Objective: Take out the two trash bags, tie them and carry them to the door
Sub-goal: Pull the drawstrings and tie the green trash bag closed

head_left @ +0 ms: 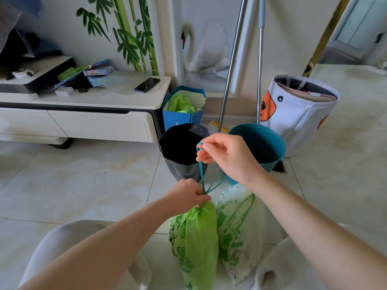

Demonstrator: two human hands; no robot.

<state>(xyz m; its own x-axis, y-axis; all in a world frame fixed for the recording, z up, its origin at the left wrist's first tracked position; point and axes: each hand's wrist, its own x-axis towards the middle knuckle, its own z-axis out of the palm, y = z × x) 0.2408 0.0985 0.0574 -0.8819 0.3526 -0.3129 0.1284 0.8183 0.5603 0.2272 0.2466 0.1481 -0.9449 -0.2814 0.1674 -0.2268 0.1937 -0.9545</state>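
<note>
A green trash bag (199,243) hangs in front of me, its neck gathered. My left hand (188,195) pinches that neck at the top. My right hand (226,155) is raised above it and grips the teal drawstring (201,172), which runs taut down to the bag's neck. A second bag (238,227), white with green print, lies just right of the green one, partly under my right forearm. Behind them stand two bins: a dark one (182,147) and a teal one (266,143), both without a bag inside.
A white TV cabinet (83,114) with a phone (147,84) and clutter stands at left. A blue paper bag (184,109) holding green plastic sits by the wall. Two metal poles (230,65) lean there. A white fabric basket (299,109) stands at right. The floor is tiled.
</note>
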